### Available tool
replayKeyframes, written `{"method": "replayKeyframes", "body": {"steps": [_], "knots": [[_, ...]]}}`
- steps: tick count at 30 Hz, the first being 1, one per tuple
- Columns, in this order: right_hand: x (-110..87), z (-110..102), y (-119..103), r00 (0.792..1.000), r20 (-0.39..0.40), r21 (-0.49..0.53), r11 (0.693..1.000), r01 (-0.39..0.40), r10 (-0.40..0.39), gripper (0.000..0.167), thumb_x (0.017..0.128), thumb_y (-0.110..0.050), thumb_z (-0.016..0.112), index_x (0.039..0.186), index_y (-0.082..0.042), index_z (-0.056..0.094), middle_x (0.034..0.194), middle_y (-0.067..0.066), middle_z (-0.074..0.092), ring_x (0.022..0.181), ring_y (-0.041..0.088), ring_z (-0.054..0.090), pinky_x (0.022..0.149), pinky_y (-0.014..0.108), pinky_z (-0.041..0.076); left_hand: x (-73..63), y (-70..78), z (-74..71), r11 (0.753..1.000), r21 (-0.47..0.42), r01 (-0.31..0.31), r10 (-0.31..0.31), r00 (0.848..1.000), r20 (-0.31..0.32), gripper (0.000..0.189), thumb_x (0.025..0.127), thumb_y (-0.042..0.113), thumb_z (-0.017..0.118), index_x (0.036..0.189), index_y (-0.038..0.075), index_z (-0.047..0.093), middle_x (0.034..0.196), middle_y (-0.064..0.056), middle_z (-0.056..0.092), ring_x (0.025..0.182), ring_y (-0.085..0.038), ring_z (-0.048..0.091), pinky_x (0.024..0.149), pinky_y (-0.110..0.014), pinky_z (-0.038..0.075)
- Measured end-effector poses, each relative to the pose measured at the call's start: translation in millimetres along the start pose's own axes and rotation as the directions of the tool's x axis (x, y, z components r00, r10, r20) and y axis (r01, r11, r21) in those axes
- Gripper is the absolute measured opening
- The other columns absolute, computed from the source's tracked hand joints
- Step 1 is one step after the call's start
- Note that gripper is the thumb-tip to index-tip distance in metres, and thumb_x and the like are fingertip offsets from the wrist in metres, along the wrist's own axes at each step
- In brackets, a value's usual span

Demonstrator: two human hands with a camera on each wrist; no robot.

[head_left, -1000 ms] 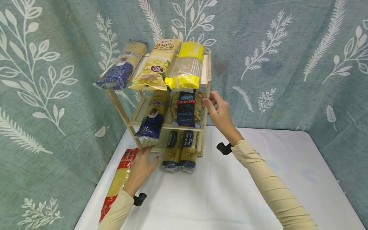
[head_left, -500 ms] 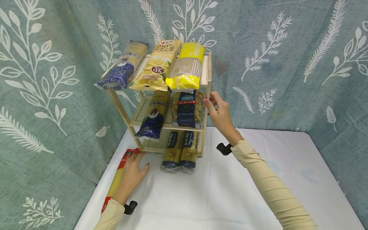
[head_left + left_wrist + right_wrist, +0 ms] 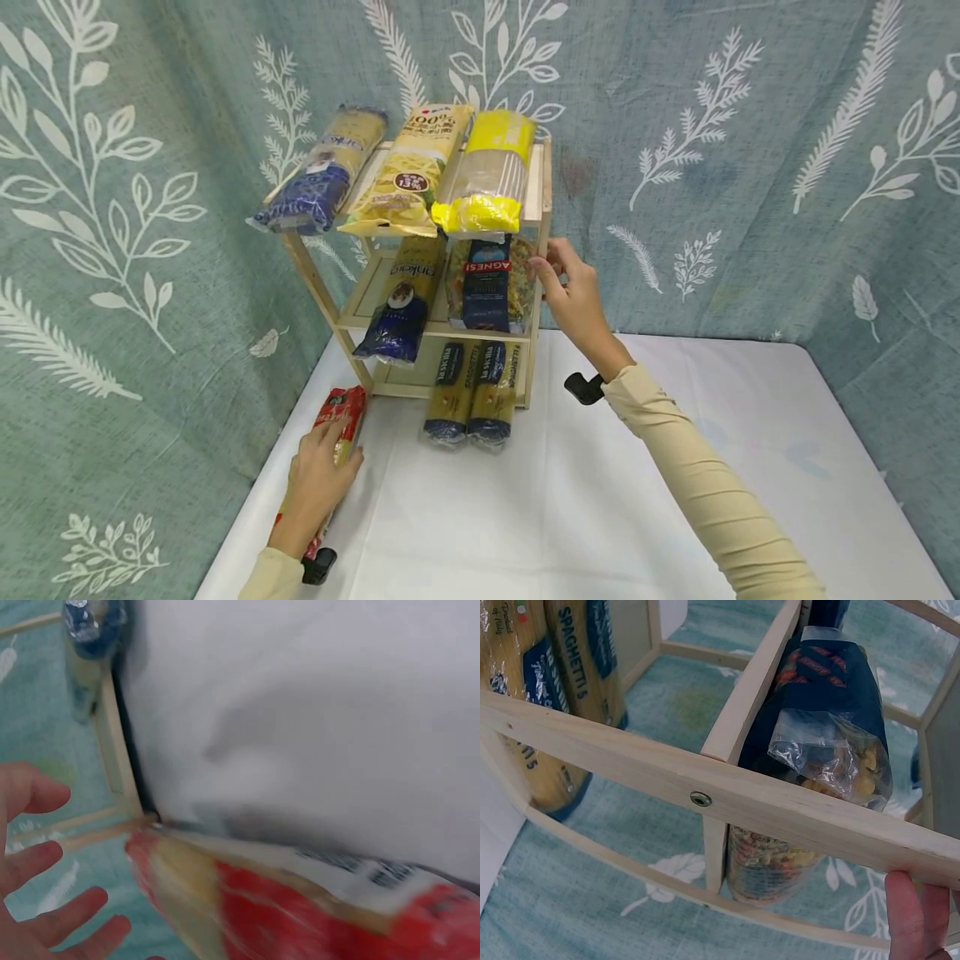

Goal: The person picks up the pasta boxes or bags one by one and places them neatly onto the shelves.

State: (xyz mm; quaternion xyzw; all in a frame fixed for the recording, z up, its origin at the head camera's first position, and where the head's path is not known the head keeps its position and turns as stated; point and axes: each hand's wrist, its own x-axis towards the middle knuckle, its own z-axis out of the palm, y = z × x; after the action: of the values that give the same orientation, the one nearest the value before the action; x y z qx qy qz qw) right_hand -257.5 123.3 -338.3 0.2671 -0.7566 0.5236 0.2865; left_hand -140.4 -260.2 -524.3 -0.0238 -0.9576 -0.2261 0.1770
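My left hand (image 3: 318,479) is over a red-and-yellow pasta packet (image 3: 347,407) that lies on the table beside the shelf's left foot. In the left wrist view its fingers (image 3: 84,909) are spread, with the packet (image 3: 277,911) to one side of them. My right hand (image 3: 577,296) holds the right front post of a three-tier wooden shelf rack (image 3: 313,282), thumb in front. The right wrist view has fingertips (image 3: 905,907) against that post. Just inside the post, on the middle tier, stands an AGNESI bag of coloured pasta (image 3: 486,287).
Three packets lie on the top tier: a blue one (image 3: 322,171), a cream one (image 3: 408,171) and a yellow one (image 3: 487,171). A blue ankara packet (image 3: 401,304) overhangs the middle tier. Two spaghetti packets (image 3: 491,396) protrude from the bottom. A patterned curtain (image 3: 712,167) surrounds the white table (image 3: 637,517).
My left hand has drawn back from the rack's lower left corner, down and left to over the red-and-yellow packet. My right hand has stayed on the post.
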Motion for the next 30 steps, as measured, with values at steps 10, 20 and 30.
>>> {"method": "replayKeyframes", "body": {"steps": [10, 20, 30], "knots": [[0.1, 0, 0, 1.0, -0.001, -0.001, 1.0, 0.015, -0.015, 0.016, 0.1, -0.014, 0.048, 0.108, -0.001, 0.053, 0.083, 0.018, 0.061, 0.063, 0.03, 0.053, 0.047, 0.034, 0.054, -16.8, -28.4, -9.0, 0.987, 0.081, 0.138, -0.146, 0.984, 0.103, 0.069, 0.083, 0.031, 0.069, 0.141, 0.009, 0.038, 0.134, -0.027, 0.036, 0.117, -0.049, 0.036, 0.08, -0.071, 0.035], [-0.7, -1, -19, 1.0, -0.013, -0.035, 0.999, -0.015, 0.015, 0.014, 0.098, -0.004, 0.048, 0.107, 0.005, 0.053, 0.082, 0.018, 0.062, 0.064, 0.027, 0.055, 0.049, 0.029, 0.054, -37.9, -56.5, -17.1, 0.979, 0.121, 0.166, -0.196, 0.929, 0.314, 0.098, 0.081, 0.055, 0.065, 0.152, 0.013, 0.013, 0.142, -0.034, 0.02, 0.12, -0.057, 0.029, 0.079, -0.077, 0.033], [-0.2, -6, -39, 0.999, -0.023, -0.022, 0.999, 0.036, -0.036, 0.011, 0.095, 0.006, 0.049, 0.104, 0.007, 0.053, 0.078, 0.019, 0.059, 0.06, 0.015, 0.049, 0.048, 0.023, 0.05, -61.5, -54.8, -6.7, 0.965, 0.17, 0.2, -0.243, 0.923, 0.297, 0.099, 0.08, 0.059, 0.064, 0.152, 0.015, 0.012, 0.141, -0.033, 0.021, 0.117, -0.053, 0.034, 0.075, -0.068, 0.036]]}}
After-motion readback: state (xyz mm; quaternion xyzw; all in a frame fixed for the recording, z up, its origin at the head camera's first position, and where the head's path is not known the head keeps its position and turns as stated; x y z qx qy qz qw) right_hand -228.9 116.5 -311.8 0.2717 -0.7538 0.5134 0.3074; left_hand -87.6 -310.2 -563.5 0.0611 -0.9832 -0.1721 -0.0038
